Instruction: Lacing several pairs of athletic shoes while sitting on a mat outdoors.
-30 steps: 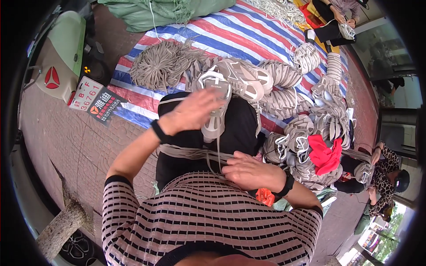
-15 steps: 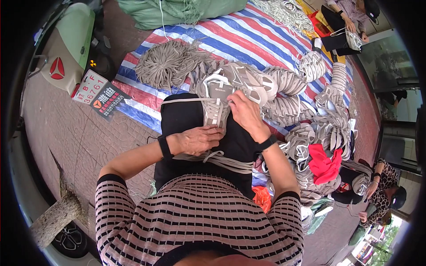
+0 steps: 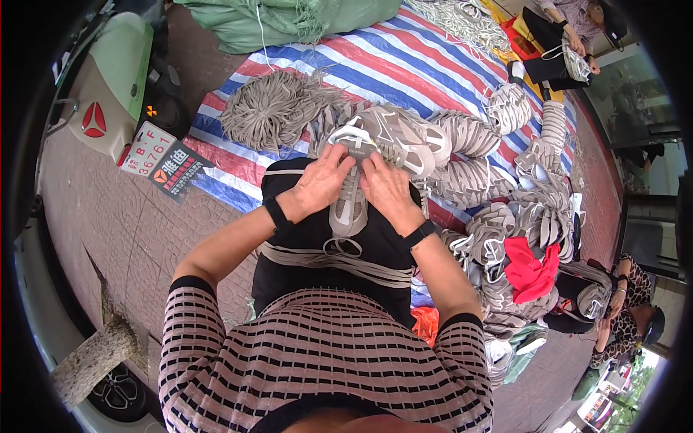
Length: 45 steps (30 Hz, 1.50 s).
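L hand [image 3: 319, 185] & R hand [image 3: 388, 190] both on a grey-beige shoe [image 3: 349, 215], fingers bent & narrow, holding it from either side of the tongue [image 3: 359, 147]; can't tell if a lace is pinched too. Shoe sits on the wearer's lap, on black trousers [image 3: 379, 242], opening away from body, toe twd body. Bundle of pale laces [image 3: 368, 272] lies across the lap, w/ a loop just below the toe.

Writing: small light lettering on the tongue, partly covered by fingers. At L, a scooter [image 3: 108, 79] w/ red emblem [image 3: 93, 120], a white plate [image 3: 146, 149] in red characters, & touching it a dark placard [image 3: 173, 170] w/ pale characters & an orange-red mark.

Beyond the knees, a red/white/blue striped sheet [image 3: 361, 47] carries a heap of grey laces [image 3: 264, 112] & more shoes [image 3: 408, 138]. Red cloth [image 3: 532, 268] lies on the shoe pile at R. Two other ppl on R side: one up top in a patterned sleeve [image 3: 552, 11], one lower in leopard print [image 3: 629, 278].
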Each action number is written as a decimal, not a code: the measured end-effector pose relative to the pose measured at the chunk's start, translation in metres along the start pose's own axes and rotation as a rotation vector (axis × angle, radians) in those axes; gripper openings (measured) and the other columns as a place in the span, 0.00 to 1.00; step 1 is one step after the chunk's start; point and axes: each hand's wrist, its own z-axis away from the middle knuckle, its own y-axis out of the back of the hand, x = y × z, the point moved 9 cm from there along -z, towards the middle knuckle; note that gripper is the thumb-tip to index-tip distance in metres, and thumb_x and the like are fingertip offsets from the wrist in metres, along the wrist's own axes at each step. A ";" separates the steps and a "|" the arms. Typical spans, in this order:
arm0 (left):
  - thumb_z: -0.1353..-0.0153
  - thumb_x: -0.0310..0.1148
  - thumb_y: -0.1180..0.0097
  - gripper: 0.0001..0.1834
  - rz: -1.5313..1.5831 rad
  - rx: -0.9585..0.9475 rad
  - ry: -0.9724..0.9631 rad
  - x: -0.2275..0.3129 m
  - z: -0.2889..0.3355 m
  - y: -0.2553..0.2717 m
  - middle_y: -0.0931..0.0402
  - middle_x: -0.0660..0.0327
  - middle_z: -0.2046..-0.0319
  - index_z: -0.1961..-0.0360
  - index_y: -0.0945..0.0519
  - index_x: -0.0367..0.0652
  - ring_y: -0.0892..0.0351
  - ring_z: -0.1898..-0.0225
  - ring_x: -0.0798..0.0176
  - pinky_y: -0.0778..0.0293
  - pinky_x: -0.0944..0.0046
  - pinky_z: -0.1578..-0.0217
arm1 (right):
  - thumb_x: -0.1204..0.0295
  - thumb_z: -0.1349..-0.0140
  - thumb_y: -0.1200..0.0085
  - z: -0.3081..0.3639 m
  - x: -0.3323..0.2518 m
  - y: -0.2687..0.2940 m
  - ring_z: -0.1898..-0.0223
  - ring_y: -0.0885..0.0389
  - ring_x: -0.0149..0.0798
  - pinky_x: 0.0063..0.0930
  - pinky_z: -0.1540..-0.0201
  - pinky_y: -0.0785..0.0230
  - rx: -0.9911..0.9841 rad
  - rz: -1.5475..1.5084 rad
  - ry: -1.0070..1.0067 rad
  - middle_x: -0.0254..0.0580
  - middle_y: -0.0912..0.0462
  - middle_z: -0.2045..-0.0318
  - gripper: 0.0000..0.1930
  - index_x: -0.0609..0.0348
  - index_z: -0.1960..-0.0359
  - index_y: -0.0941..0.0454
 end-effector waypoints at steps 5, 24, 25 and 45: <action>0.60 0.21 0.47 0.19 -0.140 0.020 -0.106 0.002 -0.004 0.001 0.34 0.59 0.65 0.62 0.27 0.41 0.31 0.59 0.54 0.24 0.59 0.69 | 0.76 0.49 0.47 0.002 0.012 -0.008 0.70 0.22 0.50 0.41 0.70 0.29 -0.001 -0.231 -0.092 0.44 0.26 0.70 0.06 0.58 0.68 0.27; 0.50 0.29 0.47 0.06 0.472 -0.295 0.409 -0.072 -0.005 -0.029 0.20 0.55 0.72 0.73 0.19 0.44 0.20 0.69 0.52 0.27 0.58 0.69 | 0.77 0.47 0.46 -0.007 0.031 -0.035 0.75 0.25 0.33 0.23 0.70 0.33 -0.199 -0.751 -0.248 0.38 0.24 0.76 0.09 0.56 0.64 0.27; 0.50 0.30 0.47 0.06 0.338 -0.301 0.431 -0.070 -0.010 -0.026 0.20 0.54 0.73 0.72 0.19 0.44 0.21 0.69 0.50 0.27 0.56 0.69 | 0.78 0.47 0.45 -0.005 0.035 -0.029 0.76 0.26 0.33 0.22 0.70 0.34 -0.167 -0.684 -0.308 0.37 0.25 0.77 0.12 0.55 0.62 0.29; 0.48 0.29 0.42 0.07 0.625 -0.090 0.546 -0.099 0.012 -0.022 0.26 0.57 0.82 0.72 0.27 0.39 0.26 0.77 0.62 0.31 0.62 0.73 | 0.61 0.36 0.50 0.056 0.072 -0.048 0.79 0.28 0.25 0.20 0.76 0.34 0.130 -1.501 -0.825 0.35 0.19 0.70 0.14 0.60 0.63 0.20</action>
